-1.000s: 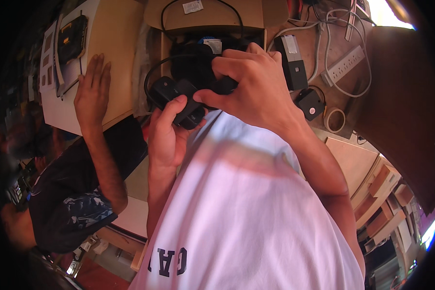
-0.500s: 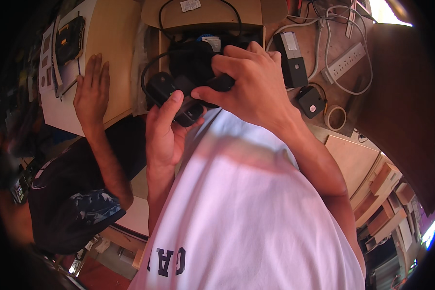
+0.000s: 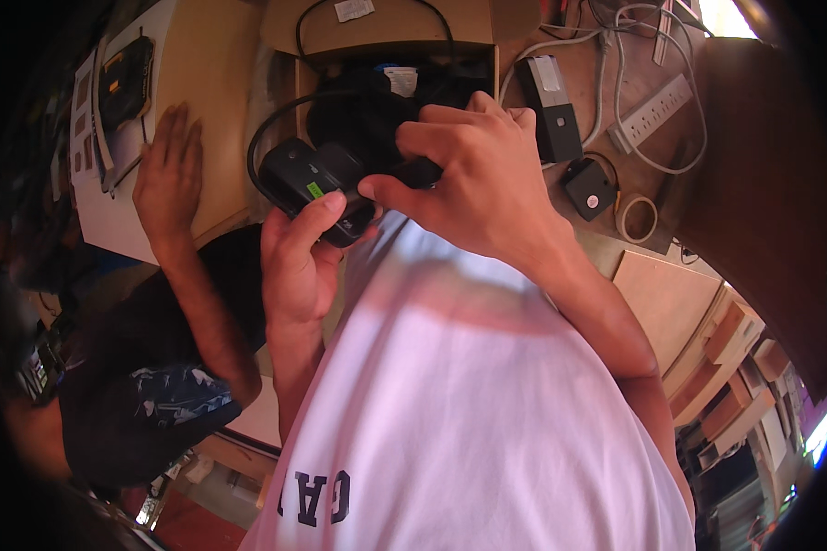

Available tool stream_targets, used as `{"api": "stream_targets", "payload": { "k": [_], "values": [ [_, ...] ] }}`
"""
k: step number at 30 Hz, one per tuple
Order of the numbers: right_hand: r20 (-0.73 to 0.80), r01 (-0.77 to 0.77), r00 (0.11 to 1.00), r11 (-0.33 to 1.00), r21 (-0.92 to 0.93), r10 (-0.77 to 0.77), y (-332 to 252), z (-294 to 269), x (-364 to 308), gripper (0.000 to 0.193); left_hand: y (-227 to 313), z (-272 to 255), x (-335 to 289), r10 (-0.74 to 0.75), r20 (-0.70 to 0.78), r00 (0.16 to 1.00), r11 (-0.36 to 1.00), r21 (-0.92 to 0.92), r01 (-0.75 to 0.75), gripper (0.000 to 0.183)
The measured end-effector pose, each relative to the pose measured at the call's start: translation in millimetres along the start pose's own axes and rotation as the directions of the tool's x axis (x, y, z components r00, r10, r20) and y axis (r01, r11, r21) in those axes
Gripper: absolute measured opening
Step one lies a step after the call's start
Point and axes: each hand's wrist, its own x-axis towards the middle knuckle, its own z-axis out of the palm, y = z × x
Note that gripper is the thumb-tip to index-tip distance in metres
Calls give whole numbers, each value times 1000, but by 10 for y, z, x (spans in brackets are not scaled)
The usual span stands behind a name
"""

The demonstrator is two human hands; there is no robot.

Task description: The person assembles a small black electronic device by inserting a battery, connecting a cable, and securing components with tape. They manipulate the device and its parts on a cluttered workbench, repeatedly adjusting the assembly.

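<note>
A black device (image 3: 289,170) with a rounded body, a small green label and a cable is held in front of me at the near side of an open cardboard box. My left hand (image 3: 301,262) grips its near end, thumb on top beside the label. Fingers of my right hand (image 3: 487,170) are closed round a dark strap-like part joined to the device's right side; the exact shape there is hidden by the hand. Behind it, inside the cardboard box (image 3: 377,29), lie more black items and a white label (image 3: 402,81). A black cable (image 3: 257,138) loops along the device's left.
To the right are a black box (image 3: 558,129), a small black square device (image 3: 590,190), a tape roll (image 3: 636,219) and a white power strip (image 3: 652,113) with cables. At left, another person's hand (image 3: 170,174) rests on a wooden board near a rugged black device (image 3: 127,81).
The device and my left hand have shifted slightly left, and the device has turned so its green label shows more fully. My right hand keeps its grip.
</note>
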Motion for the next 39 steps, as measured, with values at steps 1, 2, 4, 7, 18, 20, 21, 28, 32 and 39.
{"api": "stream_targets", "payload": {
  "k": [1,2,4,7,18,20,21,28,32,39],
  "values": [
    [-5,-3,1000,1000,-3,3,-8,0,0,45,0,8,-5,1,-14,1000,1000,-3,-1,36],
    [3,-3,1000,1000,6,3,3,-5,1,45,-8,1,-3,-6,-15,1000,1000,-7,6,37],
    [14,-4,1000,1000,22,4,40,0,31,46,0,-51,20,-18,-14,1000,1000,-11,17,38],
    [214,-132,975,940,313,65,208,-51,50,47,70,-116,1,-3,62,998,1000,-17,4,37],
    [-13,26,1000,997,74,-25,126,-37,-31,55,156,-171,-23,-28,105,994,1000,-9,29,38],
    [-40,8,999,1000,1,-8,49,-18,-47,54,151,-178,-23,-28,89,996,999,-12,29,38],
    [-55,7,998,1000,-14,-8,22,5,-49,53,142,-188,-21,-31,77,997,999,-11,32,37],
    [36,-55,998,992,-114,59,-157,38,-62,38,166,-74,-61,-8,-2,1000,1000,0,8,30],
    [4,-37,999,991,-133,37,-191,62,-76,38,136,-74,-91,29,-6,1000,999,20,-29,30],
    [-102,3,995,987,-162,-20,-224,150,-78,42,125,-42,-104,56,-24,998,996,75,-55,34]
  ]
}}
